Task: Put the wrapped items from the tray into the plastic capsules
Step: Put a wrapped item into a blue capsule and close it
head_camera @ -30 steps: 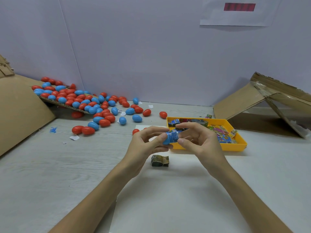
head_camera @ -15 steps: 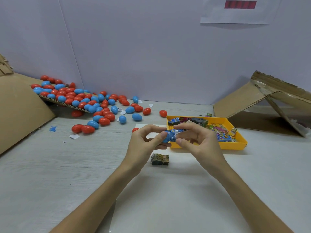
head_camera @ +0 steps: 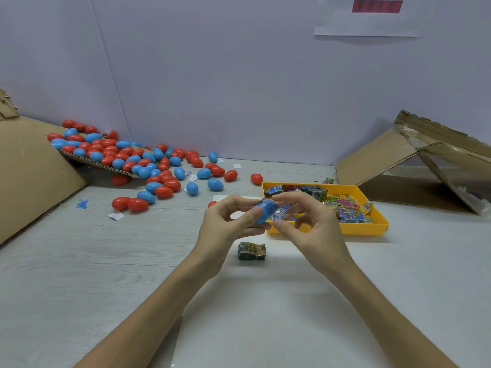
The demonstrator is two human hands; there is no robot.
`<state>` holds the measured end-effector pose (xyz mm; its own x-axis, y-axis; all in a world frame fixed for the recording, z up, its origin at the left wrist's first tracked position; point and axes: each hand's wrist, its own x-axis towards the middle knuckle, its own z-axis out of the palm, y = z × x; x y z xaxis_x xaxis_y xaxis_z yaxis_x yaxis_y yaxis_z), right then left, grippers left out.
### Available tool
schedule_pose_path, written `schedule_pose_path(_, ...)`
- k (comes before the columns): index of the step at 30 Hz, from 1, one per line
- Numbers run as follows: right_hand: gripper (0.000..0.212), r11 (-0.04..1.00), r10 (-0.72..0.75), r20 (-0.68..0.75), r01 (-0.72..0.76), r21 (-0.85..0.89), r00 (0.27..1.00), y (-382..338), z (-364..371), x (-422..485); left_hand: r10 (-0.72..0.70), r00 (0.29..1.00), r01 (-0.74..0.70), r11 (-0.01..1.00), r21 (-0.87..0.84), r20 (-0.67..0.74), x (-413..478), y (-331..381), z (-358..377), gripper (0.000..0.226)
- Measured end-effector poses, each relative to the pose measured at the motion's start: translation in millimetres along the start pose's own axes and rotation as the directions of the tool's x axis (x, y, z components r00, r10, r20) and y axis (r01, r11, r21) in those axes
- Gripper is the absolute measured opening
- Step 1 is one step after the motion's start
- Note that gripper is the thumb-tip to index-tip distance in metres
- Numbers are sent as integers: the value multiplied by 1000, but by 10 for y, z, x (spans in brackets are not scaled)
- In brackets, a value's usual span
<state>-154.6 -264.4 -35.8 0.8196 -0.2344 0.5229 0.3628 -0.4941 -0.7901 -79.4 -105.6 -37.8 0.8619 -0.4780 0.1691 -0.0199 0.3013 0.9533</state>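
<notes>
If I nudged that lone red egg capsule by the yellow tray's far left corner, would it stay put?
Probably not: the red capsule is rounded and egg-shaped, so it would likely roll off in a curve. It looks like hollow plastic, so it is probably light. Its glossy shell might slip when pinched.

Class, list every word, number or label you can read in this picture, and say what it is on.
None can be read.
Wall sheet: red strip, blurred.
Wrapped items in the yellow tray: print too small.
Folded packet on the table: print blurred.
</notes>
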Motion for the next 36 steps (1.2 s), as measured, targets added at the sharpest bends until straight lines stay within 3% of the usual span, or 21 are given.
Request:
schedule_pose_path(4, 45, 997, 47, 69, -52, 60, 996, 2, 28, -3, -23, 1000, 23, 1000, -16, 5, 3, -4, -1, 23)
schedule_pose_path(9, 29, 953, 102, 118, -131, 273, 988, -20, 12, -1, -38, 999, 38, 999, -37, 7, 7, 10, -10, 31)
schedule_pose_path(16, 34, 963, 120, 91, -139, 230, 989, -35, 37, -3, -58, 998, 59, 998, -18, 24, 5, -17, 9, 35)
schedule_pose_path(23, 16, 986, 105, -23, -101, 132, 994, -24, 35, 6, -42, 999, 42, 999, 26, 18, 2, -9, 7, 39)
schedule_pose_path(31, 24, 984, 114, -30, -109, 142, 993, -15, -5, 21, -31, 999, 30, 999, 24, 42, -7, 2, 7, 30)
schedule_pose_path(36, 16, 984, 110, 13, -111, 139, 994, -26, -6, 20, -16, 1000, 16, 999, 34, 4, -6, -3, 2, 24)
